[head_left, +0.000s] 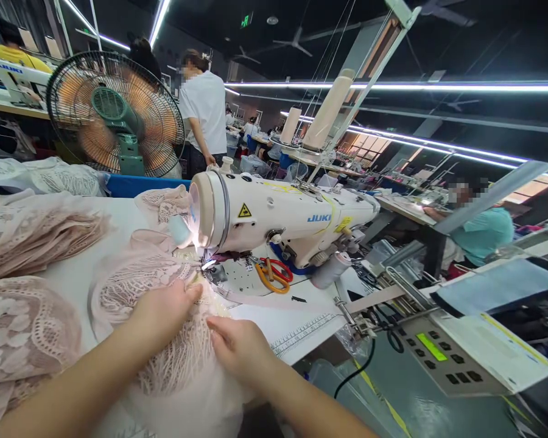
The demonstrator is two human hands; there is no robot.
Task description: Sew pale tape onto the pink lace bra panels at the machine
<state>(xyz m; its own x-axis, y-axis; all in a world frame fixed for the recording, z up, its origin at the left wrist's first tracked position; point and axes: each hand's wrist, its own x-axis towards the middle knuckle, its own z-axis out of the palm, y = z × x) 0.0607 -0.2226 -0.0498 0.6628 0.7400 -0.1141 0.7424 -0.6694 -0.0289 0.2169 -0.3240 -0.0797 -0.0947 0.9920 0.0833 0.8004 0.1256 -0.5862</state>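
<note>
A pale pink lace piece [132, 286] lies under the needle area of a cream JUKI sewing machine [278, 216]. My left hand [164, 307] rests on the lace with fingers pressed together, thumb pointing toward the presser foot [207, 266]. My right hand [237, 347] lies beside it nearer me, fingers closed on the lace's edge. A pink strap or elastic band [274, 301] runs rightward from the needle across the white table.
Stacks of pink lace [31, 234] lie on the left. Orange and red scissors [274, 274] sit under the machine arm. A control panel [442, 359] is at right. A standing fan [114, 112] and other people are behind.
</note>
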